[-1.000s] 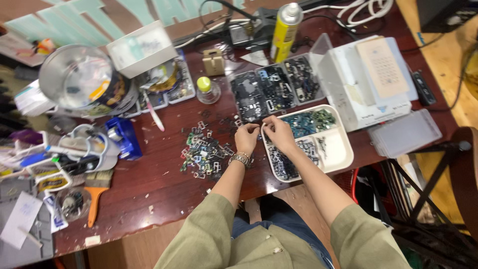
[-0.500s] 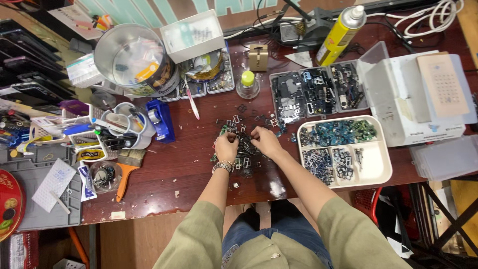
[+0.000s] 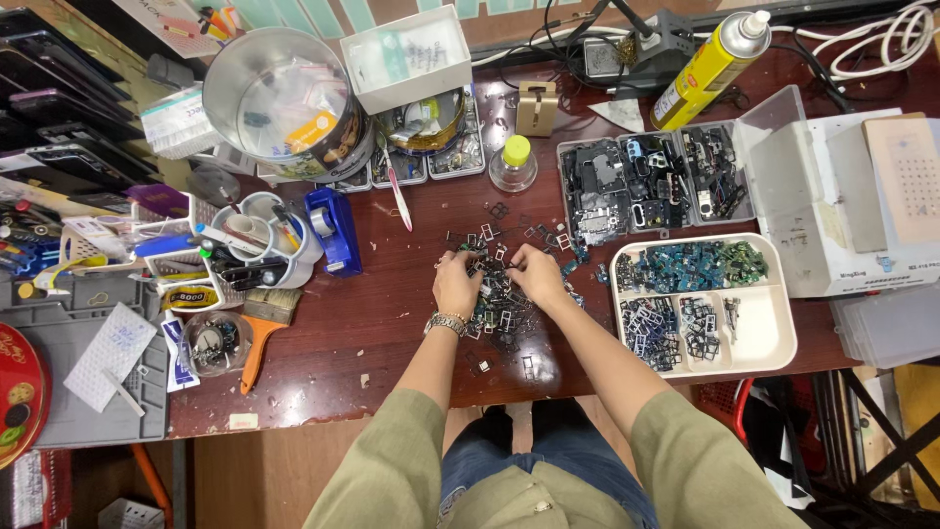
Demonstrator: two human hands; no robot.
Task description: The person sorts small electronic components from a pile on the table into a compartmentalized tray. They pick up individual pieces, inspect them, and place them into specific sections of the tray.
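Both hands are working in a pile of small metal frames (image 3: 499, 294) lying on the dark red table (image 3: 392, 323), just left of a white tray (image 3: 774, 333). The left hand (image 3: 456, 284) and right hand (image 3: 537, 274) are curling their fingers into the pile; what exactly they are pinching is too small to tell.

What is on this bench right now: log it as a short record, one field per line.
surface: dark red-brown table
left hand: on the pile of small dark metal frames, wristwatch on the wrist
right hand: on the same pile, close to the left
right of the pile: white tray with sorted parts
behind: yellow spray can, round metal tin
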